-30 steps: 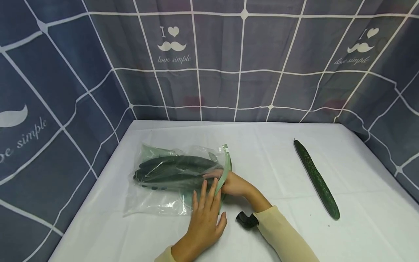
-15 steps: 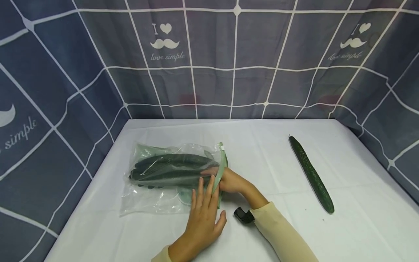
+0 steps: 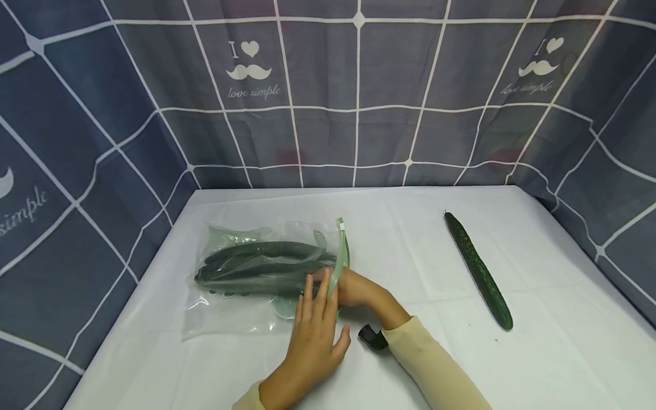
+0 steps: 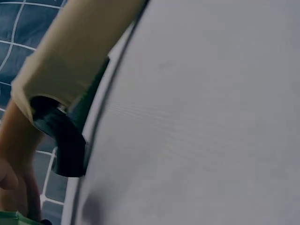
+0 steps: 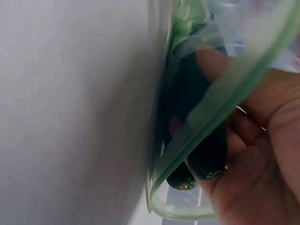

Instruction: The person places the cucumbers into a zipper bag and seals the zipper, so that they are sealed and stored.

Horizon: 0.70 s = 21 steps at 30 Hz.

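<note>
"Which step?"
"Handling, I think: the right hand grips a long dark-green cucumber inside the clear, green-rimmed plastic bag; the left hand rests there, fingers straight."
"Next need?"
"Steady mouth, probably."

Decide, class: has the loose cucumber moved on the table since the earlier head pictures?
No. Judged against the far right corner of the white table, the loose cucumber keeps its place; both drift left in the head view together.

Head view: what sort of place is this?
Possibly a makeshift filming booth: grid-patterned curtains hang around three sides of a white-covered table, where a single cucumber lies apart from a filled clear bag.
</note>
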{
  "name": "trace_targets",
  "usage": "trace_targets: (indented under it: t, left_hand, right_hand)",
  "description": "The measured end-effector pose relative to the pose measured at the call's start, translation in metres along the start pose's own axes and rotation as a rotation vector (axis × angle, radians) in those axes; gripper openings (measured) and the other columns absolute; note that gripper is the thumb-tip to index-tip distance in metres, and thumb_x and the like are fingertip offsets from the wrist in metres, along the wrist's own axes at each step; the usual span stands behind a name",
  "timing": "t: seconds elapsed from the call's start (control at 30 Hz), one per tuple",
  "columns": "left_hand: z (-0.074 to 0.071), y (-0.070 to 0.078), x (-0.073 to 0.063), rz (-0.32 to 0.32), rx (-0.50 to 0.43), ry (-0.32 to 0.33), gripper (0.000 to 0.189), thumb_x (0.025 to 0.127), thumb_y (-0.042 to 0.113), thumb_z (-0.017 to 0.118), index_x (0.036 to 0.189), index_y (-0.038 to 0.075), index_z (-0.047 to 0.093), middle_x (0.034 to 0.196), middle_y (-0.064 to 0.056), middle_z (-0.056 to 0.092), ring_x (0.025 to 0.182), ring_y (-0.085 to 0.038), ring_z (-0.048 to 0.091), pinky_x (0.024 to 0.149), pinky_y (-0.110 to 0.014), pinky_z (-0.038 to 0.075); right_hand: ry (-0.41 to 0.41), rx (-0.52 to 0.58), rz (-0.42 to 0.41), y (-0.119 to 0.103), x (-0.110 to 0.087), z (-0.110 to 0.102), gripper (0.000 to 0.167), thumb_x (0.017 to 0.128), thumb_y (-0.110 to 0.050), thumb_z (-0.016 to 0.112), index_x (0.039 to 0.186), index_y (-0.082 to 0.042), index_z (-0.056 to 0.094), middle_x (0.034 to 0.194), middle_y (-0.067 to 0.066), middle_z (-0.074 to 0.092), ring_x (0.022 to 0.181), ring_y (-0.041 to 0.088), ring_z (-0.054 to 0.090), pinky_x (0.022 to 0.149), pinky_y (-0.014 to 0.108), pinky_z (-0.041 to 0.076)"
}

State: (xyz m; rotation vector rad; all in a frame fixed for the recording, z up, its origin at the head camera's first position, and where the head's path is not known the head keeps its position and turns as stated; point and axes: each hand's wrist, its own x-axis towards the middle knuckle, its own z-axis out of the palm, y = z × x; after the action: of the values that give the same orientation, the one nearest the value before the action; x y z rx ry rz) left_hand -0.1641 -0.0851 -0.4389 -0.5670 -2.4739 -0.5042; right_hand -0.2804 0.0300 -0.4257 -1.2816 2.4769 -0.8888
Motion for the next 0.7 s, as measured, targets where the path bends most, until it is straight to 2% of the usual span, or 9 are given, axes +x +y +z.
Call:
trace_targets:
  t: [0.13, 0.23, 0.33, 0.47, 0.6, 0.7]
  left_hand:
    - [0.008, -0.004, -0.005, 0.022, 0.032, -0.003, 0.078, 0.069, 0.025, 0.071, 0.135, -0.001, 0.038, 0.15, -0.016, 0.021, 0.131, -0.047, 0.025, 0.086, -0.06, 0.041]
    - [0.01, -0.007, -0.007, 0.018, 0.03, -0.017, 0.077, 0.07, 0.025, 0.07, 0.135, -0.001, 0.038, 0.151, -0.018, 0.017, 0.132, -0.046, 0.024, 0.087, -0.06, 0.041]
    - [0.01, -0.008, -0.008, 0.016, 0.022, -0.032, 0.078, 0.072, 0.026, 0.07, 0.136, -0.002, 0.036, 0.151, -0.018, 0.013, 0.133, -0.046, 0.021, 0.088, -0.06, 0.041]
    - [0.009, -0.008, -0.007, 0.034, 0.011, -0.025, 0.077, 0.072, 0.026, 0.069, 0.135, -0.005, 0.036, 0.151, -0.018, 0.014, 0.132, -0.048, 0.021, 0.087, -0.061, 0.041]
    - [0.012, -0.008, -0.008, 0.041, -0.01, -0.007, 0.076, 0.071, 0.024, 0.068, 0.134, -0.005, 0.037, 0.15, -0.019, 0.017, 0.132, -0.048, 0.022, 0.086, -0.061, 0.041]
    - [0.014, -0.006, -0.009, 0.039, -0.041, -0.006, 0.077, 0.071, 0.023, 0.067, 0.134, -0.006, 0.036, 0.151, -0.018, 0.016, 0.133, -0.047, 0.02, 0.089, -0.061, 0.039]
  right_hand:
    - [0.028, -0.046, -0.027, -0.002, 0.001, 0.0, 0.033, 0.087, -0.017, 0.059, 0.117, -0.001, 0.06, 0.118, 0.011, 0.062, 0.111, 0.024, 0.057, 0.094, 0.037, 0.045]
    - [0.091, -0.151, -0.06, -0.001, 0.0, -0.001, 0.028, 0.087, -0.017, 0.059, 0.112, -0.004, 0.064, 0.116, 0.009, 0.062, 0.112, 0.022, 0.056, 0.096, 0.036, 0.043]
    - [0.171, -0.236, -0.066, 0.0, -0.002, -0.003, 0.024, 0.084, -0.019, 0.064, 0.105, -0.009, 0.067, 0.114, 0.007, 0.063, 0.117, 0.024, 0.051, 0.103, 0.041, 0.035]
    - [0.235, -0.357, -0.067, 0.002, -0.004, -0.002, 0.022, 0.078, -0.023, 0.07, 0.097, -0.01, 0.07, 0.108, 0.007, 0.067, 0.118, 0.026, 0.049, 0.105, 0.045, 0.028]
    - [0.289, -0.509, -0.124, 0.005, -0.004, 0.001, 0.02, 0.077, -0.026, 0.071, 0.09, -0.012, 0.071, 0.1, 0.004, 0.068, 0.108, 0.022, 0.053, 0.1, 0.039, 0.034]
    - [0.321, -0.545, -0.104, 0.007, -0.006, 0.003, 0.018, 0.077, -0.027, 0.071, 0.089, -0.013, 0.071, 0.101, 0.004, 0.065, 0.105, 0.022, 0.049, 0.089, 0.039, 0.041]
